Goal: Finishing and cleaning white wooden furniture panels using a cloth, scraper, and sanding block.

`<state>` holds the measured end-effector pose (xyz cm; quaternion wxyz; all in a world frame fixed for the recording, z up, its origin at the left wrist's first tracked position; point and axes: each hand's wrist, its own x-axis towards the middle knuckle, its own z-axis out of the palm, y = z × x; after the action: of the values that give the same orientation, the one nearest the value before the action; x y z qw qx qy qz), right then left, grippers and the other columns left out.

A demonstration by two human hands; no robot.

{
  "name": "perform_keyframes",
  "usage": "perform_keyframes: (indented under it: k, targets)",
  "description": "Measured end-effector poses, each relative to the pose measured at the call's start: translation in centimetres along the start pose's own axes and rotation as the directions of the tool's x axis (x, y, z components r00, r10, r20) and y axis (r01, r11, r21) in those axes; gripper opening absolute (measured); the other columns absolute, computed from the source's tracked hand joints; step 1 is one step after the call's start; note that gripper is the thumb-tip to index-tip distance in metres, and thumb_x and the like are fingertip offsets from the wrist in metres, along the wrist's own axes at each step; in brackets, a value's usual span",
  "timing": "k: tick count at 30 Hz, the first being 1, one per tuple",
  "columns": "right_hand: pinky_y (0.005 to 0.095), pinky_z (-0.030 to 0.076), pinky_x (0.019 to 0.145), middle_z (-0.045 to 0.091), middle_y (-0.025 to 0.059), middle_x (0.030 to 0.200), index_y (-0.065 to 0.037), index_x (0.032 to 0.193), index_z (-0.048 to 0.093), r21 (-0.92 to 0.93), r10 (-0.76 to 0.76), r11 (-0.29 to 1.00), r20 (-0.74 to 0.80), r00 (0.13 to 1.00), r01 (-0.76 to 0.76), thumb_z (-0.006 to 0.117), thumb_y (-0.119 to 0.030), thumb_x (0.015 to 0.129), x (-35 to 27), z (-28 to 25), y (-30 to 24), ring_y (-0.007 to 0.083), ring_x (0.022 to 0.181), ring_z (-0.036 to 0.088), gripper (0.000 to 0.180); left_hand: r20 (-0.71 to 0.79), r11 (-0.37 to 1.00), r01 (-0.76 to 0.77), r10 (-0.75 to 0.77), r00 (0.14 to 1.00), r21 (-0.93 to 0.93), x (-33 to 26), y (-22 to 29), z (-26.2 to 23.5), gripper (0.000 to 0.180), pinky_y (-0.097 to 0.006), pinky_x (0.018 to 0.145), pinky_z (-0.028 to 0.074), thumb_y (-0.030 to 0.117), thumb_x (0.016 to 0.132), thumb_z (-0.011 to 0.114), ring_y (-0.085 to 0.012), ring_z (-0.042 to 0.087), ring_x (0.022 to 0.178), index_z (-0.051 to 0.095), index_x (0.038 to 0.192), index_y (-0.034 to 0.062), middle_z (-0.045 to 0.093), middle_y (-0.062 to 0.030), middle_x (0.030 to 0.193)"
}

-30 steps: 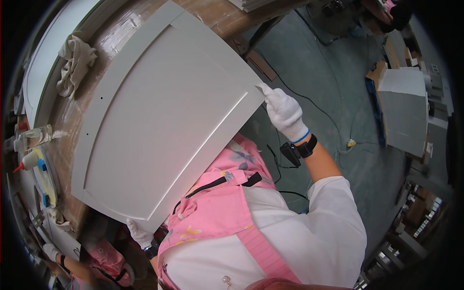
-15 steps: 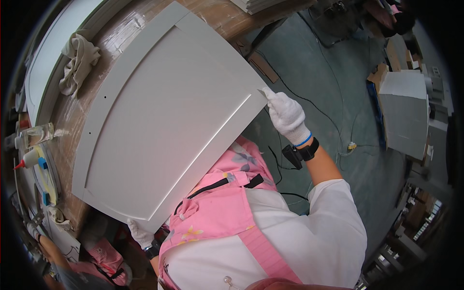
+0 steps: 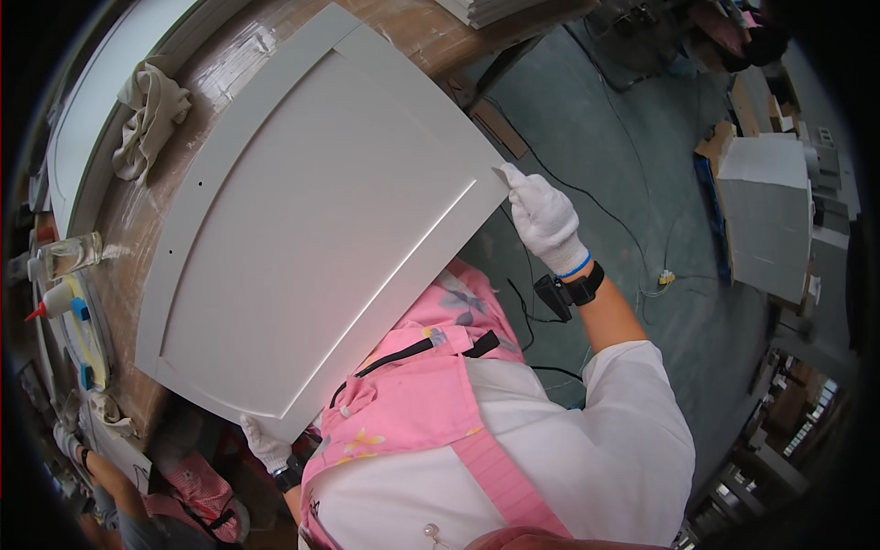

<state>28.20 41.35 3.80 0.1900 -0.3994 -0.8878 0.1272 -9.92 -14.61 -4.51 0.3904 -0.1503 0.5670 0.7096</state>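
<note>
A white cabinet door [image 3: 321, 220] with a recessed middle and a raised frame lies tilted across the workbench, its near side against my pink apron. Two small dark holes show in its far left frame. My left hand [image 3: 266, 445], in a white knit glove, grips the near left corner, thumb on the face and fingers hidden beneath. At the right corner my gloved right hand [image 3: 545, 215] is closed, a thin grey piece [image 3: 500, 174] sticking out at its fingertips against the door edge. I cannot make out what kind of piece it is.
A wooden workbench [image 3: 137, 215] carries a crumpled cloth [image 3: 148, 119], a glass jar [image 3: 75, 252] and a bottle with a red tip [image 3: 53, 301]. Cables [image 3: 587, 192] trail over the green floor. A co-worker's arm [image 3: 110, 477] is at lower left. Cartons [image 3: 765, 202] stand right.
The door and both my hands are almost where they were; the right hand has shifted very slightly. The co-worker's arm at lower left has moved a little.
</note>
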Motion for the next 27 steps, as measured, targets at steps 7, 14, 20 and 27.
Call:
perform_keyframes:
  k: [7,14,20,27]
  targets:
    - [0.0414,0.051,0.064,0.058,0.0125,0.084,-0.010,0.129,0.057,-0.073,0.168,0.982,-0.048,0.985,-0.171,0.058,-0.005,0.083,0.3,0.0,0.8,0.0335,0.072,0.061,0.046,-0.001,0.998,-0.006,0.006,1.000,0.063,-0.3,0.0,0.4,0.046,-0.044,0.109,0.040,0.032,0.101,0.038,-0.0233,0.048,0.129,0.042,0.142,0.0109,0.049,-0.0060,0.141]
    - [0.0355,0.051,0.060,0.062,0.0094,0.081,-0.006,0.114,0.061,-0.095,0.112,0.984,-0.314,0.943,-0.148,0.056,-0.013,0.093,1.0,1.1,3.8,0.0256,0.067,0.063,0.023,-0.023,0.990,0.004,-0.001,1.000,0.138,-0.2,0.0,1.1,0.046,-0.042,0.108,0.041,0.033,0.103,0.033,-0.0231,0.049,0.128,0.040,0.141,0.0081,0.049,-0.0069,0.140]
    - [0.0234,0.048,0.058,0.066,0.0058,0.080,-0.001,0.098,0.058,0.729,0.236,0.119,0.639,0.732,-0.674,0.048,-0.015,0.100,4.0,-1.5,-3.4,0.0128,0.071,0.066,0.017,0.086,0.871,-0.221,0.204,0.975,0.439,-0.8,-0.2,2.0,0.044,-0.040,0.107,0.042,0.031,0.103,0.033,-0.0217,0.050,0.126,0.041,0.139,0.0070,0.051,-0.0071,0.135]
    - [0.0358,0.053,0.092,0.063,0.0181,0.115,0.004,0.109,0.055,0.932,0.537,-0.038,0.322,0.780,-0.359,0.047,-0.010,0.101,6.9,-0.1,3.6,0.0244,0.099,0.065,0.019,-0.007,0.958,-0.199,0.205,0.979,0.204,-2.5,-0.6,2.4,0.048,-0.037,0.103,0.046,0.038,0.102,0.046,-0.0219,0.054,0.121,0.047,0.135,0.0030,0.054,-0.0083,0.132]
